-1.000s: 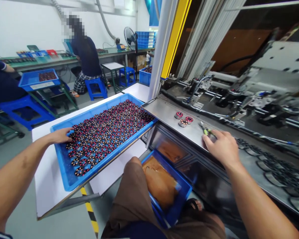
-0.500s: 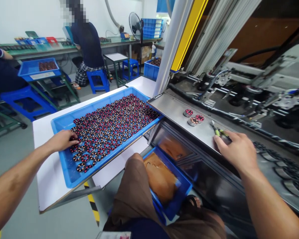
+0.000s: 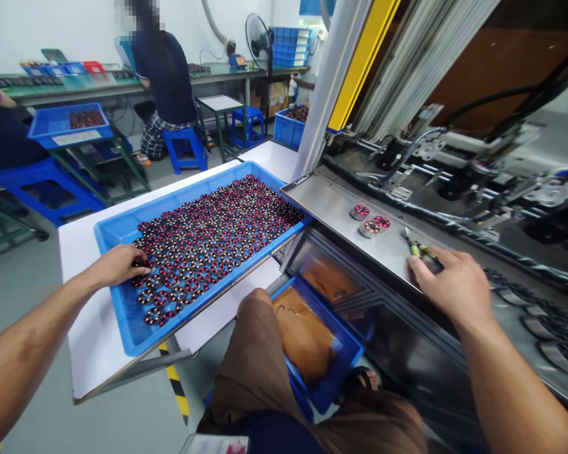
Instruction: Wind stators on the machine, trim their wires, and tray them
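Observation:
My left hand [image 3: 120, 265] reaches over the left end of a blue tray [image 3: 127, 334]. Its fingers are curled and closed on a wound motor stator [image 3: 144, 265], which they partly hide. Many more stators [image 3: 208, 239] with red and copper windings stand in rows in the tray. On the metal ledge, my right hand [image 3: 449, 277] is closed around the handles of green-handled pliers [image 3: 414, 246]; their jaws point away from me. Three loose stators [image 3: 370, 228] stand on the ledge to the left of the pliers.
Dark ring-shaped parts [image 3: 534, 309] lie on the ledge right of my right hand. Machine fixtures [image 3: 421, 157] rise behind it, beside a yellow post [image 3: 360, 69]. Below is a blue bin [image 3: 331, 391] with brown sheet material. A co-worker [image 3: 165, 75] sits at the back bench.
The view has shifted slightly. Both hands stay almost where they were, the left at the tray's left end and the right at the pliers.

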